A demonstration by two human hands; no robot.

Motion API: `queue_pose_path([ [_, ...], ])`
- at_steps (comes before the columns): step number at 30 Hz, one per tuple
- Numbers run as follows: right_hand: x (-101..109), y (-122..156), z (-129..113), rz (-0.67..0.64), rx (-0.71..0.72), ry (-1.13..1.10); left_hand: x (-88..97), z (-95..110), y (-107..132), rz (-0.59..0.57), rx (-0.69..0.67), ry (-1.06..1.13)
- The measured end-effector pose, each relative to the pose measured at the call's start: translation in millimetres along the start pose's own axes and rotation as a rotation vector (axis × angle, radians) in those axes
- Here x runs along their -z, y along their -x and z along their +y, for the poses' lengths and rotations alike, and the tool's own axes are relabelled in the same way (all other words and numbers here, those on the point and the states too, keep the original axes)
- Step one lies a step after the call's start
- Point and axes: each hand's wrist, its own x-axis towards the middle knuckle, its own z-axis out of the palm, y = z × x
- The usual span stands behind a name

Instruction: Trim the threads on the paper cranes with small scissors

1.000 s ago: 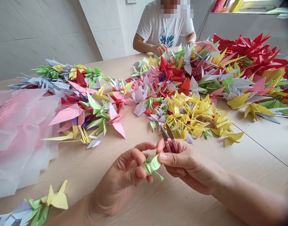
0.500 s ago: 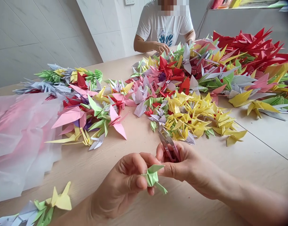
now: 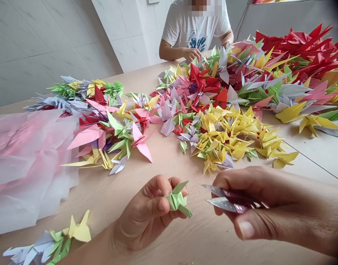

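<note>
Between the thumb and fingers of my left hand (image 3: 149, 213) is a small green paper crane (image 3: 177, 200), its two pointed ends sticking out to the right. My right hand (image 3: 274, 209) is wrapped round small thread snips (image 3: 235, 202) with reddish handles. Their two blades are slightly apart and point left at the crane, with a gap between. Past my hands lies a heap of small yellow paper cranes (image 3: 226, 132). Pink, green and lilac cranes (image 3: 119, 136) lie farther left.
Translucent plastic sheeting (image 3: 33, 165) covers pinkish things at the left. A short row of folded cranes (image 3: 47, 243) lies at the near left. A large pile of red cranes (image 3: 298, 48) rises at the far right. Across the table (image 3: 146, 162) sits a person (image 3: 195, 33) in a white T-shirt.
My right hand has moved right, away from the crane, and turned the snips so that the blades point left. My left hand still holds the crane. The view has shifted slightly.
</note>
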Motion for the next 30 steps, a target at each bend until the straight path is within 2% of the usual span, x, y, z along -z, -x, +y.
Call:
queue_pose_path([
  [2,0,-1,-3,-0.219,-0.115,0.116,1.4,0,0,-0.043,0.011,-0.01],
  [4,-1,-3,-7,-0.294,-0.159,0.202,3.7,-1,-1,-0.097,0.015,-0.004],
  [7,-5,-7,-12,-0.309,-0.143,0.318,6.8,-2,-3,-0.168,-0.011,0.004],
  [10,-7,-10,-15,-0.329,-0.165,0.376,7.8,-3,-4,-0.188,-0.039,-0.001],
  [30,-13,-12,-14,-0.349,-0.215,0.394,6.6,-4,-3,-0.167,-0.057,-0.102],
])
